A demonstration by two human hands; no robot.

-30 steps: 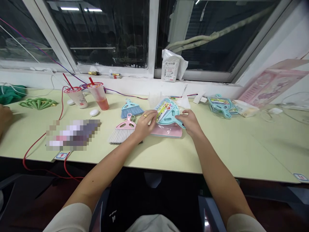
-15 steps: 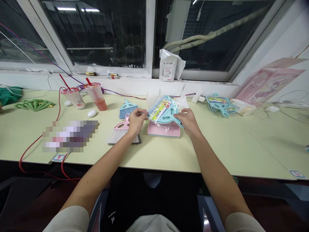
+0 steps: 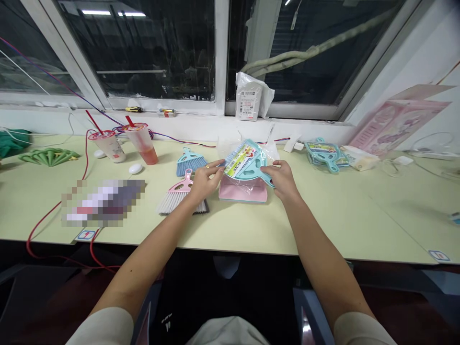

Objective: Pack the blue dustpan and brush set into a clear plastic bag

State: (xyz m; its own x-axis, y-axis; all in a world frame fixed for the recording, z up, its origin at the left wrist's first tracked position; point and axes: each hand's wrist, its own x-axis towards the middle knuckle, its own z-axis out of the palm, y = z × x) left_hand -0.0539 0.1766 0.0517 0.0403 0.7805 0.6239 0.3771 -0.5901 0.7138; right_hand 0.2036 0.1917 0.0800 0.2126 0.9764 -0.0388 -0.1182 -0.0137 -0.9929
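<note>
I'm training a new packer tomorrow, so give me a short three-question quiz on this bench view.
1. True or false: both hands grip the blue dustpan set in its clear wrapper.
2. What lies directly under that set? A) pink dustpan B) green fan C) cup
3. Fill in: the pink brush lies beside the person's ____ hand.

Key: 1 true: left hand and right hand hold it. 2 A, the pink dustpan. 3 left.
</note>
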